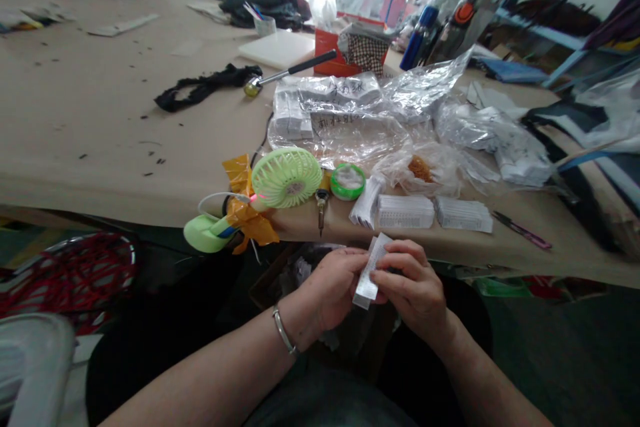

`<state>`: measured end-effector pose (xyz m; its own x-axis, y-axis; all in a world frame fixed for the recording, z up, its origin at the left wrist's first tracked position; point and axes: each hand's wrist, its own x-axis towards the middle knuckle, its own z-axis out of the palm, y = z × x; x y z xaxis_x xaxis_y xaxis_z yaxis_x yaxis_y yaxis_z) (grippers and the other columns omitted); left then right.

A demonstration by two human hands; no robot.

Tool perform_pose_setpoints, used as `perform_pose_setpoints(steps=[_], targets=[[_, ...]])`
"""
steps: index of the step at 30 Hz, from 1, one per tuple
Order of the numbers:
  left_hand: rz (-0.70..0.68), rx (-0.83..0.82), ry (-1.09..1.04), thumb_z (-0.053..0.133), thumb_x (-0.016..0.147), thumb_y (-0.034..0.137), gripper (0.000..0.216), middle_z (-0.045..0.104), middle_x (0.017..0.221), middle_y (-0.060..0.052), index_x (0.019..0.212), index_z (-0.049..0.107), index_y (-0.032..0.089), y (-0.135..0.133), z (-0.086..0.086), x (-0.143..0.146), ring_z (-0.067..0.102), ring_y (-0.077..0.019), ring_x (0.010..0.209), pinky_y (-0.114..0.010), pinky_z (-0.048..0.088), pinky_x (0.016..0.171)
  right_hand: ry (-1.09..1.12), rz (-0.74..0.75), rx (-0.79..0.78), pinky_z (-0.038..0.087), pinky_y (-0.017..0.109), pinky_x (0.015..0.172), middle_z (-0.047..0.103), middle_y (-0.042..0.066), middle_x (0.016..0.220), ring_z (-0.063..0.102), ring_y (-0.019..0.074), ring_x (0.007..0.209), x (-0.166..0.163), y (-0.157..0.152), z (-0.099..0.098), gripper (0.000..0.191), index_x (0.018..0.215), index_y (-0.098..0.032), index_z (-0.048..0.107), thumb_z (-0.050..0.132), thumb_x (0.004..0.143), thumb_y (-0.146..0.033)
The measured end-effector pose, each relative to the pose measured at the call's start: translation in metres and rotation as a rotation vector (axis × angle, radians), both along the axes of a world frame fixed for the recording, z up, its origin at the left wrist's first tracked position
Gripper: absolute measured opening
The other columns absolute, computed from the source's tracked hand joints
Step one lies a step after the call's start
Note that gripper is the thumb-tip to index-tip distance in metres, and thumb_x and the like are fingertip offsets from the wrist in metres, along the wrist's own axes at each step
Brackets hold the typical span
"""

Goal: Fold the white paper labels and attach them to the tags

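Observation:
Between my two hands, over my lap just in front of the table edge, is a small stack of white printed labels (369, 278). My left hand (336, 283) grips the stack from the left, thumb along its side. The fingers of my right hand (416, 283) are bent and press on the stack's upper face and right side. On the table edge beyond lie a loose bunch of white labels (367, 202), a neat row of printed labels (405, 211) and a second row of labels (464, 214).
A green fan (287, 177) is taped at the table edge. Beside it are a pointed tool (321, 207) and a round green container (348, 181). A pink-handled pen-like tool (523, 229) lies right. Plastic bags (357, 137) with white bundles and a round-headed hammer (287, 73) lie behind.

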<state>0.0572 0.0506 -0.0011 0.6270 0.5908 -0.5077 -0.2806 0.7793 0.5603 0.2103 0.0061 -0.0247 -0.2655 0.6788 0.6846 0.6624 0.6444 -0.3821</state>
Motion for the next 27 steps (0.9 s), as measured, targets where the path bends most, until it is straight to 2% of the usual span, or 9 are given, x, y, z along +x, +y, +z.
perform_pose_setpoints(steps=[4, 7, 11, 13, 17, 18, 20, 22, 27], targets=[[0.065, -0.061, -0.054, 0.069, 0.066, 0.021, 0.015, 0.057, 0.059, -0.002, 0.069, 0.065, 0.007, -0.003, -0.001, -0.001, 0.05, -0.0074, 0.046, -0.018, 0.038, 0.044, -0.032, 0.052, -0.006, 0.05, 0.042, 0.085, 0.068, 0.002, 0.081, 0.057, 0.0205, 0.095, -0.008, -0.001, -0.005, 0.015, 0.085, -0.026, 0.069, 0.061, 0.082, -0.013], [0.039, -0.044, -0.047, 0.07, 0.067, 0.021, 0.016, 0.058, 0.059, -0.002, 0.072, 0.065, 0.007, -0.003, -0.003, -0.002, 0.05, -0.0074, 0.046, -0.018, 0.038, 0.045, -0.036, 0.065, -0.001, 0.05, 0.042, 0.085, 0.068, 0.002, 0.082, 0.057, 0.0206, 0.095, -0.009, -0.002, -0.007, 0.014, 0.084, -0.025, 0.069, 0.062, 0.082, -0.013], [-0.009, -0.015, 0.033, 0.064, 0.075, 0.018, 0.013, 0.063, 0.065, -0.006, 0.08, 0.065, 0.006, -0.003, -0.004, -0.003, 0.057, -0.0103, 0.05, -0.02, 0.045, 0.05, -0.049, 0.057, -0.038, 0.051, 0.042, 0.087, 0.068, 0.005, 0.091, 0.055, 0.0227, 0.102, 0.002, -0.005, -0.004, 0.023, 0.104, -0.023, 0.065, 0.062, 0.082, -0.014], [-0.031, -0.032, 0.119, 0.058, 0.082, 0.02, 0.014, 0.066, 0.07, -0.009, 0.085, 0.063, 0.007, -0.002, -0.004, -0.003, 0.06, -0.0122, 0.052, -0.024, 0.05, 0.054, -0.062, -0.079, -0.035, 0.05, 0.045, 0.09, 0.066, 0.008, 0.101, 0.054, 0.0246, 0.108, 0.02, -0.006, -0.004, 0.034, 0.118, -0.022, 0.058, 0.06, 0.084, -0.018], [-0.036, -0.05, 0.231, 0.054, 0.086, 0.019, 0.012, 0.068, 0.07, -0.011, 0.085, 0.06, 0.009, -0.002, -0.005, -0.002, 0.063, -0.0144, 0.055, -0.026, 0.053, 0.056, -0.219, -0.628, 0.017, 0.042, 0.055, 0.095, 0.057, 0.016, 0.117, 0.048, 0.0314, 0.116, 0.072, -0.005, -0.013, 0.049, 0.132, -0.016, 0.046, 0.057, 0.087, -0.034], [-0.037, -0.048, 0.234, 0.054, 0.086, 0.019, 0.012, 0.068, 0.069, -0.011, 0.084, 0.06, 0.009, -0.003, -0.005, -0.001, 0.063, -0.0143, 0.054, -0.026, 0.053, 0.056, -0.292, -0.698, -0.013, 0.041, 0.057, 0.096, 0.056, 0.018, 0.121, 0.046, 0.0336, 0.118, 0.084, -0.005, -0.016, 0.055, 0.133, -0.014, 0.045, 0.058, 0.086, -0.039], [-0.046, -0.044, 0.235, 0.055, 0.086, 0.019, 0.011, 0.068, 0.068, -0.01, 0.084, 0.06, 0.009, -0.004, -0.006, 0.0, 0.063, -0.0138, 0.053, -0.025, 0.053, 0.055, -0.41, -0.744, -0.065, 0.039, 0.057, 0.097, 0.055, 0.019, 0.125, 0.046, 0.0346, 0.119, 0.1, -0.006, -0.023, 0.052, 0.131, -0.013, 0.048, 0.057, 0.086, -0.037], [-0.055, -0.043, 0.238, 0.055, 0.086, 0.019, 0.012, 0.068, 0.068, -0.01, 0.084, 0.061, 0.009, -0.006, -0.006, 0.0, 0.062, -0.0132, 0.053, -0.024, 0.052, 0.054, -0.439, -0.721, -0.075, 0.04, 0.053, 0.097, 0.059, 0.016, 0.122, 0.049, 0.0312, 0.116, 0.11, -0.008, -0.027, 0.04, 0.125, -0.014, 0.053, 0.055, 0.088, -0.03], [-0.041, -0.037, 0.252, 0.054, 0.086, 0.019, 0.011, 0.068, 0.069, -0.01, 0.088, 0.059, 0.009, -0.007, -0.009, 0.0, 0.063, -0.0136, 0.053, -0.025, 0.053, 0.054, -0.271, -0.636, 0.007, 0.047, 0.043, 0.089, 0.069, 0.009, 0.098, 0.06, 0.0232, 0.098, 0.119, -0.012, -0.025, 0.013, 0.095, -0.018, 0.067, 0.058, 0.087, -0.022]])
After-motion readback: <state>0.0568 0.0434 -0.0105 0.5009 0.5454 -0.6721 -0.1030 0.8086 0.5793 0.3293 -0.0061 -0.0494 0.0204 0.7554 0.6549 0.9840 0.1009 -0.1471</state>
